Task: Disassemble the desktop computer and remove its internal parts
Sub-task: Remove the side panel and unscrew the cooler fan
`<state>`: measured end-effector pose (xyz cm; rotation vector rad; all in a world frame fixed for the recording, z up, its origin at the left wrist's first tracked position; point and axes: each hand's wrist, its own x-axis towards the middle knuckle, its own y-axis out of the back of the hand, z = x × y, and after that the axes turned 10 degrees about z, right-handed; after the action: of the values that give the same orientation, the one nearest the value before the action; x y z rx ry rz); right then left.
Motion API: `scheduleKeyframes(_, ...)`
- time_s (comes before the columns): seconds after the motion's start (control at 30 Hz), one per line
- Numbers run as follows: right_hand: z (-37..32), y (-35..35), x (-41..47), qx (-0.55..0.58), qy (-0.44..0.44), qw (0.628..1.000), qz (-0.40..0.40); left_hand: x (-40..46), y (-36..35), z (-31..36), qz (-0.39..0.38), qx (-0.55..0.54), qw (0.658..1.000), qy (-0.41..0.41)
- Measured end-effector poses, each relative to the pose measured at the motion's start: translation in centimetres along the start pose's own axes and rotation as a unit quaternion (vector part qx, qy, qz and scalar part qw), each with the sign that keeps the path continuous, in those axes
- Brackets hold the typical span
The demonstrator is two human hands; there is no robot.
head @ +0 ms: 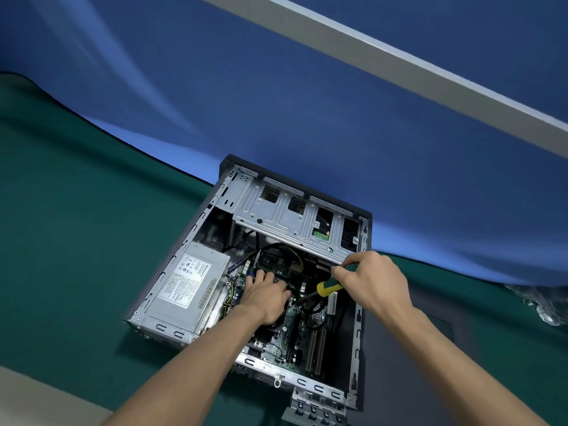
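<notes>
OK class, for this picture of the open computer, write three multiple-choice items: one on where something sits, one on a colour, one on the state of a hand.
1. Where in the computer case is the power supply?
A. on its left side
B. on its right side
C. outside it, on the mat

2. What colours is the screwdriver handle?
A. red and black
B. green and yellow
C. all blue

3. What is the right hand doing?
A. lying flat on the mat
B. gripping the screwdriver
C. holding a cable

Answers:
1 A: the grey labelled box fills the left side of the case.
2 B: the handle is green with a yellow band.
3 B: its fingers curl round the handle, while the left hand reaches onto the circuit board.
</notes>
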<state>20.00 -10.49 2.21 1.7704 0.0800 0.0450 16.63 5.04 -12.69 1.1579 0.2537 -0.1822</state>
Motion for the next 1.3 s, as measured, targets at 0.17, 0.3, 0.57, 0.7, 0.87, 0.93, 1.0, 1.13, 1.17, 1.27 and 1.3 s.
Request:
scheduleKeyframes(0.17,-2.2,0.4,0.7,-0.071,-0.003,0.997,-0.039,0.1,-0.3,-0.1,0.005,0.004,1.000,-0.002)
scheduleKeyframes(0.3,-3.9,0.8,1.3,-0.057,-0.017,0.995,-0.080,0.1,-0.6,-0.3,0.008,-0.006,1.000,-0.005)
scheduleKeyframes(0.57,-3.7,1.9,1.8,0.010,0.093,0.984,-0.152,0.1,-0.4,-0.3,0.012,-0.013,1.000,-0.011)
scheduleKeyframes(0.7,-3.1,2.0,1.8,-0.110,0.078,0.984,-0.113,0.1,-0.4,-0.4,0.015,-0.012,1.000,-0.013)
scheduleKeyframes(0.87,-3.5,2.3,1.4,0.039,0.154,0.969,-0.191,0.2,-0.4,-0.5,0.010,-0.017,1.000,-0.017)
scheduleKeyframes(0.93,-3.9,2.0,1.3,-0.004,0.111,0.982,-0.154,0.2,-0.4,-0.5,0.008,-0.029,0.999,-0.016)
scheduleKeyframes(1.0,-4.1,1.9,1.3,-0.114,0.089,0.984,-0.100,0.1,-0.4,-0.5,0.008,-0.033,0.999,-0.016)
scheduleKeyframes(1.13,-4.4,2.3,1.3,0.011,0.124,0.972,-0.198,0.0,-0.3,-0.6,0.009,-0.031,0.999,-0.016)
scheduleKeyframes(1.17,-4.7,2.5,1.1,0.020,0.126,0.968,-0.214,0.0,-0.2,-0.6,0.009,-0.032,0.999,-0.016)
scheduleKeyframes(1.27,-5.1,2.2,0.9,-0.118,0.094,0.979,-0.139,0.0,-0.3,-0.6,0.009,-0.038,0.999,-0.012)
scheduleKeyframes(1.3,-5.1,2.1,1.0,-0.158,0.086,0.977,-0.114,0.0,-0.3,-0.6,0.009,-0.039,0.999,-0.010)
